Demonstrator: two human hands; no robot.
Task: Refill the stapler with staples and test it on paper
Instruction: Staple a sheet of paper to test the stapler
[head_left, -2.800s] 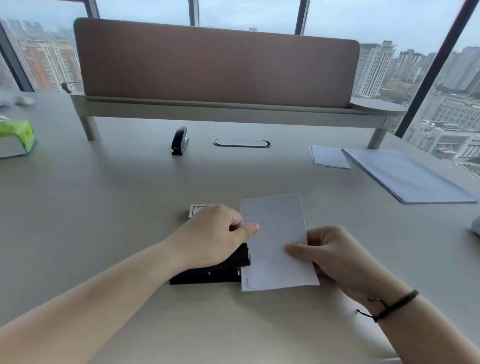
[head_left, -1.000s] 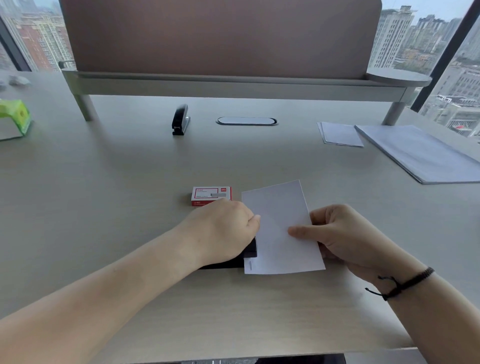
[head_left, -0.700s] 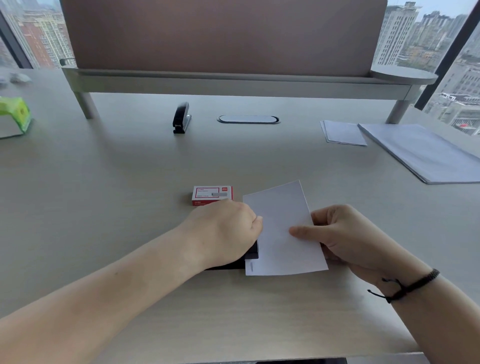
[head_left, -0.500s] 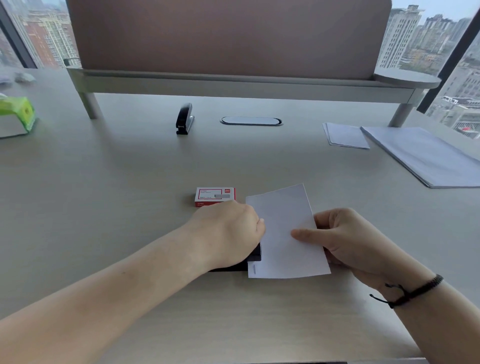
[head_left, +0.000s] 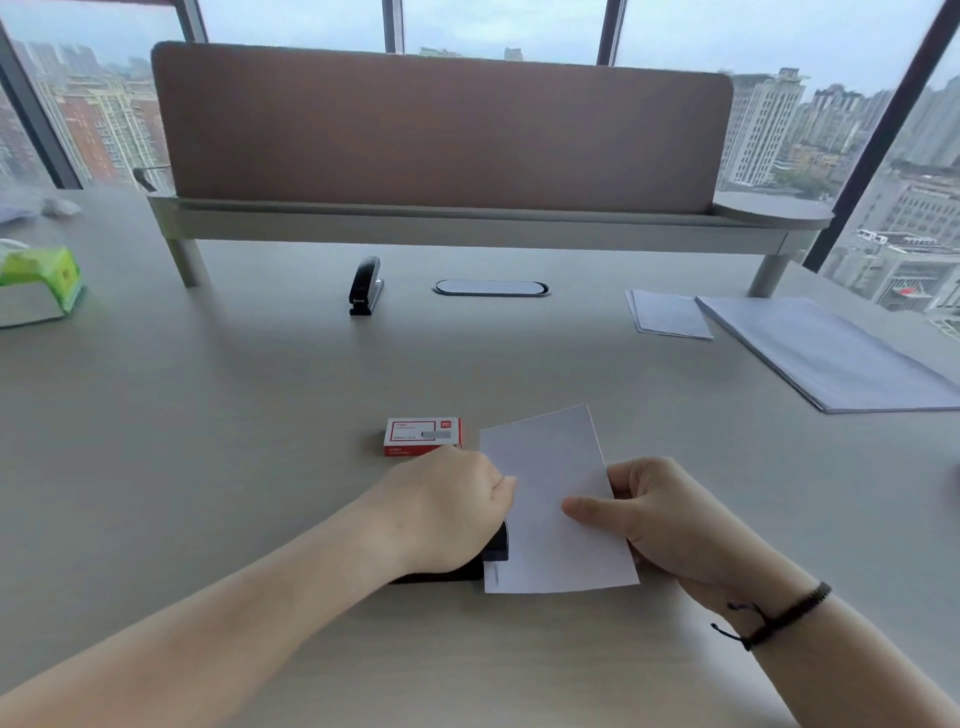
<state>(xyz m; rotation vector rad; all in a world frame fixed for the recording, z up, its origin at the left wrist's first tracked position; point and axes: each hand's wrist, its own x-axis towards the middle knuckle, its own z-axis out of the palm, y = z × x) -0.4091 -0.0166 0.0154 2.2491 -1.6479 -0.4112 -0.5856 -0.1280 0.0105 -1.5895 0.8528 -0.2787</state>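
A black stapler lies on the desk, mostly hidden under my left hand, which rests fisted on top of it. A white sheet of paper has its left edge in the stapler's mouth. My right hand pinches the sheet's right side, thumb on top. One staple mark shows near the paper's lower left corner. A red and white staple box sits shut just behind my left hand.
A second black stapler stands farther back near an oval cable port. Paper stacks lie at the right, a green tissue box at the far left. A raised shelf with a brown divider panel spans the back.
Both hands keep their hold on stapler and paper. The camera view shifts slightly, bringing the staple box out from behind my left hand.
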